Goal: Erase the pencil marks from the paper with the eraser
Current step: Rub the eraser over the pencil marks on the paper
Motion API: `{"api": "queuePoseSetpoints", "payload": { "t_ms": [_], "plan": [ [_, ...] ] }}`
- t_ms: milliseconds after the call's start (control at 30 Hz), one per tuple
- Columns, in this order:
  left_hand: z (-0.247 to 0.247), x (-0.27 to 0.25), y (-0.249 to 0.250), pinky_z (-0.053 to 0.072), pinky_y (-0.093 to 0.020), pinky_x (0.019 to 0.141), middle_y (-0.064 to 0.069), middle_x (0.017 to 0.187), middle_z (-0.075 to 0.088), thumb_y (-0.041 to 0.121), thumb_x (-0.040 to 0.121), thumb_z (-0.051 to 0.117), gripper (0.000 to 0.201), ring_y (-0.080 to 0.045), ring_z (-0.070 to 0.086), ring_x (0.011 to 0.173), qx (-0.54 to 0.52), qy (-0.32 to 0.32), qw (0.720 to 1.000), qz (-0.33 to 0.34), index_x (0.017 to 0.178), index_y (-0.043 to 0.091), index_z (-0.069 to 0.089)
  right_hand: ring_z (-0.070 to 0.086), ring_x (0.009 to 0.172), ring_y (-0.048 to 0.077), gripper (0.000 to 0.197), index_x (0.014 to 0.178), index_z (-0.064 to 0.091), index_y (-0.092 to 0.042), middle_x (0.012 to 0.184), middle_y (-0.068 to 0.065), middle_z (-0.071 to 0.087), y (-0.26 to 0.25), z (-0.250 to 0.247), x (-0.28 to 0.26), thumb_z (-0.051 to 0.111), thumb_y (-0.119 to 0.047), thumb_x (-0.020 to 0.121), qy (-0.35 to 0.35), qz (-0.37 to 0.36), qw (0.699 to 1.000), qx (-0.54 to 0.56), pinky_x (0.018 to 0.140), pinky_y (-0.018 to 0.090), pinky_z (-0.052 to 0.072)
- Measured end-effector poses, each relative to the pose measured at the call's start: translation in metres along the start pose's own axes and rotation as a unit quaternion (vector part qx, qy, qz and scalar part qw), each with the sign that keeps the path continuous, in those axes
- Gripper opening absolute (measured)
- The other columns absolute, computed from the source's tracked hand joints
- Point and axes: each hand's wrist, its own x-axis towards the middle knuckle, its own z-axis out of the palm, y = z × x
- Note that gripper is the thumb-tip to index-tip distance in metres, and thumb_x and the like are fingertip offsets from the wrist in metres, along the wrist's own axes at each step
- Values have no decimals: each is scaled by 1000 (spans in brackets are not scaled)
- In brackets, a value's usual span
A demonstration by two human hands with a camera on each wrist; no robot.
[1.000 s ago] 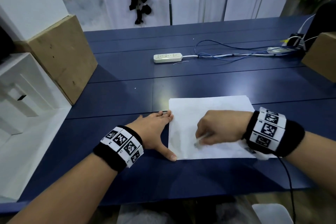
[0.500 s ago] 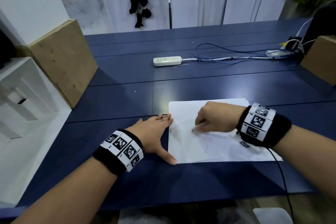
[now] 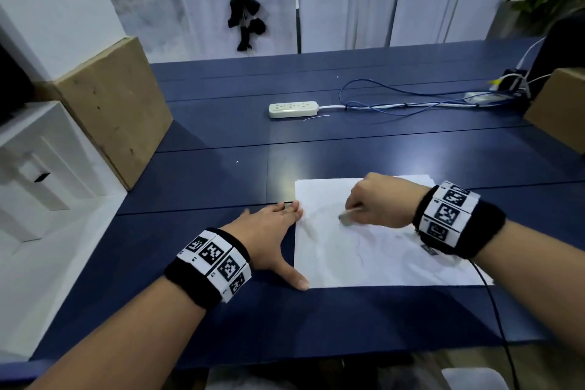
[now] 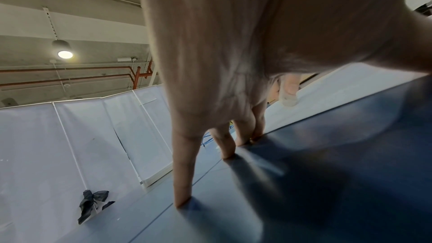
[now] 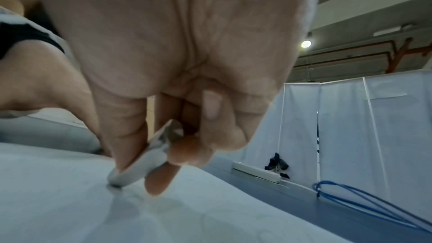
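A white sheet of paper (image 3: pixel 364 260) with faint grey pencil lines lies on the dark blue table (image 3: pixel 221 180). My right hand (image 3: pixel 376 203) pinches a flat white eraser (image 3: pixel 348 215) between thumb and fingers; its worn tip touches the paper's upper middle. The right wrist view shows the eraser (image 5: pixel 138 165) pressed down on the paper (image 5: pixel 70 210). My left hand (image 3: pixel 272 231) lies flat with straight fingers at the sheet's left edge, thumb spread toward the near left corner. In the left wrist view its fingertips (image 4: pixel 182 200) rest on the table and the eraser (image 4: pixel 289 102) shows beyond.
A white power strip (image 3: pixel 292 108) with blue and white cables (image 3: pixel 411 101) lies further back. Wooden boards lean at the left (image 3: pixel 117 104) and the right edge (image 3: pixel 557 108). A white shelf unit (image 3: pixel 34 168) stands at the left. White curtains close off the back.
My right hand has carried the eraser from the sheet's near middle up toward its far part, then slightly back down. The left hand has kept still.
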Motion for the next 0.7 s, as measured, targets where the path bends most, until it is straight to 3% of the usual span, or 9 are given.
{"api": "queuePoseSetpoints", "payload": {
  "t_ms": [100,233,300,400,533,633,700],
  "plan": [
    [0,0,0,10,-63,119,18,164,-11,84,51,74,146,-5,-8,151,-2,-1,1000,-1,159,26,-4,59,75,24,48,75,61,-16,73,-1,65,-3,5,-8,44,-57,93,7,-36,999,-22,69,42,54],
    [-1,1,2,11,-63,119,19,164,-12,83,51,75,146,-5,-9,151,-3,-9,1000,-3,159,26,-5,56,76,20,55,83,64,-16,78,-2,64,-20,12,-23,38,-65,89,-40,-109,993,19,70,40,51],
    [-2,0,3,11,-63,119,19,164,-12,83,50,75,146,-5,-8,151,0,-10,1000,-5,159,26,-5,59,78,21,58,84,65,-18,78,-2,65,-15,11,-20,34,-67,86,-26,-71,997,2,71,40,53],
    [-4,-1,4,12,-63,119,19,164,-12,82,51,76,146,-5,-9,151,1,-10,1000,-7,159,26,-4,60,76,25,48,74,61,-17,73,0,64,-3,5,-15,44,-57,94,-1,1,1000,-11,69,44,55],
    [-2,1,1,10,-61,120,21,164,-10,80,50,78,146,-4,-10,151,-13,-7,1000,-7,159,27,-3,59,75,27,46,73,59,-14,74,3,63,-6,3,-16,47,-51,97,-12,12,1000,-17,68,45,54],
    [-7,1,-1,12,-47,124,19,165,-1,77,56,78,137,-5,-1,152,-45,-1,999,6,160,28,4,58,75,27,47,73,58,-14,75,4,62,-7,6,-17,46,-52,98,-10,15,1000,-20,68,45,54],
    [-14,2,-1,22,-35,121,13,164,18,73,64,76,121,-11,18,150,-75,28,997,13,159,29,15,59,76,28,47,73,59,-13,75,4,62,-7,7,-17,46,-51,98,-9,16,1000,-20,68,45,54]
  ]
}}
